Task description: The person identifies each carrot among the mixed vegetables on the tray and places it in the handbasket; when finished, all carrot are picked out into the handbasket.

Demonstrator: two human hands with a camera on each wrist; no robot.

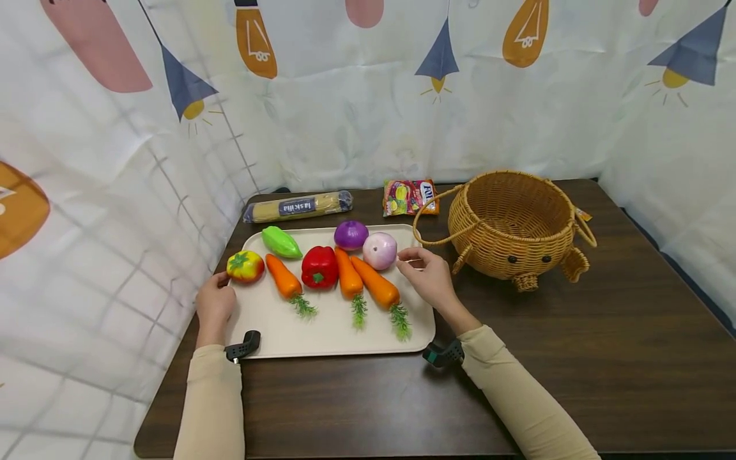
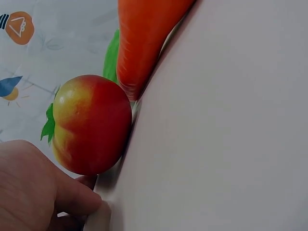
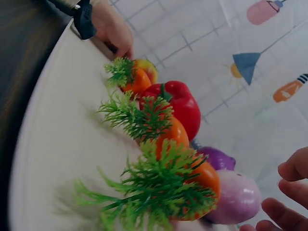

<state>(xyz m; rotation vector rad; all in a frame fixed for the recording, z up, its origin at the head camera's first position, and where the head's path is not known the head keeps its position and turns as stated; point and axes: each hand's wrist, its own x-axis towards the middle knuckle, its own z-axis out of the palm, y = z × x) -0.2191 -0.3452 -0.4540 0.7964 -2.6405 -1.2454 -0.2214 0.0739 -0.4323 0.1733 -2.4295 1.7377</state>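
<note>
On the left, my left hand (image 1: 216,305) pinches the rim of the cream tray (image 1: 322,335), beside a red-yellow tomato (image 2: 94,125). My right hand (image 1: 428,279) hovers by the pale onion (image 1: 380,250) on the tray's right side. In the right wrist view its fingers (image 3: 284,216) are loosely bent and apart, with nothing held. Also on the tray are a purple onion (image 1: 351,235), a red bell pepper (image 1: 319,268), a green pointed vegetable (image 1: 282,242) and three carrots: a left one (image 1: 283,276), a middle one (image 1: 348,275) and a right one (image 1: 376,282).
A wicker basket (image 1: 512,211) with looped handles and animal features stands to the right of the tray. Behind the tray lie a pasta pack (image 1: 299,206) and a colourful snack bag (image 1: 408,197). The dark wooden table (image 1: 609,358) is bordered by a printed curtain (image 1: 356,115).
</note>
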